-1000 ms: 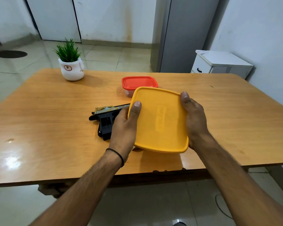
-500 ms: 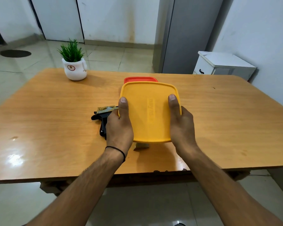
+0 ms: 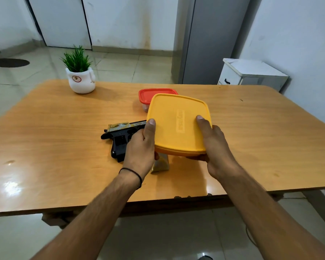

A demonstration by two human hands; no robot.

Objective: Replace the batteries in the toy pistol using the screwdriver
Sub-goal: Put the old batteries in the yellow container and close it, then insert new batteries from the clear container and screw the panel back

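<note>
A yellow lidded box (image 3: pixel 178 124) is held a little above the wooden table (image 3: pixel 64 143), tilted. My left hand (image 3: pixel 141 147) grips its left edge, thumb on the lid. My right hand (image 3: pixel 212 145) grips its near right edge, thumb on top. The black and gold toy pistol (image 3: pixel 120 136) lies flat on the table to the left, partly behind my left hand. A small yellowish packet (image 3: pixel 160 164) lies on the table under the box, mostly hidden. No screwdriver is in view.
A red-lidded clear box (image 3: pixel 150 96) stands just behind the yellow box. A white pot with a green plant (image 3: pixel 80 79) sits at the table's far left. A grey cabinet and a white drawer unit (image 3: pixel 251 76) stand beyond the table.
The yellow box has shifted a little to the right and tilted in both hands. The red-lidded box behind it and the packet beneath it show more now.
</note>
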